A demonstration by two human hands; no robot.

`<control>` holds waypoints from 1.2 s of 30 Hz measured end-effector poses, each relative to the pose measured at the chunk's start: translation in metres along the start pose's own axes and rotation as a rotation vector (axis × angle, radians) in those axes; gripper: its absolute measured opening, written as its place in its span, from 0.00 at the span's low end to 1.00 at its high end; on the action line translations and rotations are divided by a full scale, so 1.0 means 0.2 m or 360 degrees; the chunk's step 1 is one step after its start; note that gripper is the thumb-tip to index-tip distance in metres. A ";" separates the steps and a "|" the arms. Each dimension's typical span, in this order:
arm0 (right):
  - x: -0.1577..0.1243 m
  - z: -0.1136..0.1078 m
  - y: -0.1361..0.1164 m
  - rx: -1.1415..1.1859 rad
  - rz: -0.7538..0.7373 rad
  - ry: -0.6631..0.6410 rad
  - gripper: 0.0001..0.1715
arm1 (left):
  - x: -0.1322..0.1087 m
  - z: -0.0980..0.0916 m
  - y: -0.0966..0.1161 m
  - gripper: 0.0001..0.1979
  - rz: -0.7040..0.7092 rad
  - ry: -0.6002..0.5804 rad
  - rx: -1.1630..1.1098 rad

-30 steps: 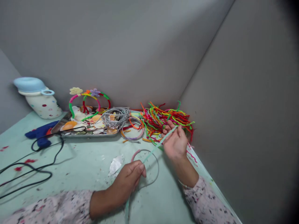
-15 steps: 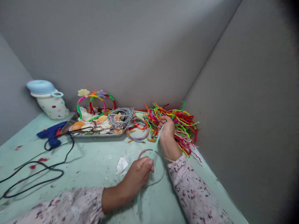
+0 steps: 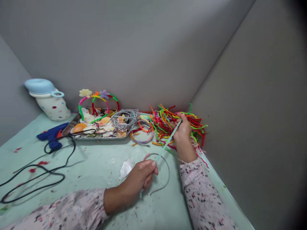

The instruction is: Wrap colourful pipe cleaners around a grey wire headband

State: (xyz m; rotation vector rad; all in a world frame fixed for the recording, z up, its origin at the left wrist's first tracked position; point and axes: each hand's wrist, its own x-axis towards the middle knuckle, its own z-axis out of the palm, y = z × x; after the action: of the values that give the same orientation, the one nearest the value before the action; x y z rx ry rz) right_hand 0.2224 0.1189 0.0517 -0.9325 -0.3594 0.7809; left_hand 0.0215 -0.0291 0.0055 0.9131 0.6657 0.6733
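A pale mint-green pipe cleaner [image 3: 169, 140] runs straight between my two hands. My left hand [image 3: 144, 174] is closed around its lower part, and a short end pokes out below the fist. My right hand [image 3: 182, 129] pinches the upper end, in front of a heap of coloured pipe cleaners [image 3: 165, 119]. Beneath the stretched strand, a grey wire ring [image 3: 168, 171] lies on the table, with pink wrapping on one part. Part of that ring is hidden by my left hand.
A metal tray [image 3: 107, 138] holds shells, a coil of grey wire [image 3: 124, 119] and two wrapped hoops with flowers [image 3: 85, 93]. At left are a blue glue gun [image 3: 54, 135], its black cord [image 3: 50, 172] and a lidded cup [image 3: 54, 107]. Crumpled white paper [image 3: 126, 168] lies mid-table.
My right hand has moved up and to the right, drawing the pipe cleaner through my left hand. Less of its tail hangs below the left fist, which has stayed nearly in place.
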 end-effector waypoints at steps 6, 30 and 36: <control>0.02 -0.02 0.02 -0.0066 -0.0028 0.0043 0.13 | -0.04 0.06 -0.01 0.18 -0.0035 -0.0093 0.0161; 0.05 -0.05 -0.07 -0.0082 -0.0129 0.0137 0.15 | -0.05 0.08 0.04 0.18 -0.0082 -0.0075 -0.0106; 0.08 -0.09 -0.06 -0.0127 -0.0206 0.0165 0.16 | -0.05 0.08 0.05 0.19 -0.0066 -0.0108 -0.0030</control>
State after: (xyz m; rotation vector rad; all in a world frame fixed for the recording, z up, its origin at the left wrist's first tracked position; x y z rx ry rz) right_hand 0.2499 0.1162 0.0512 -1.0102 -0.3584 0.6013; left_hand 0.0242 -0.0404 0.0226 0.8985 0.6155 0.6081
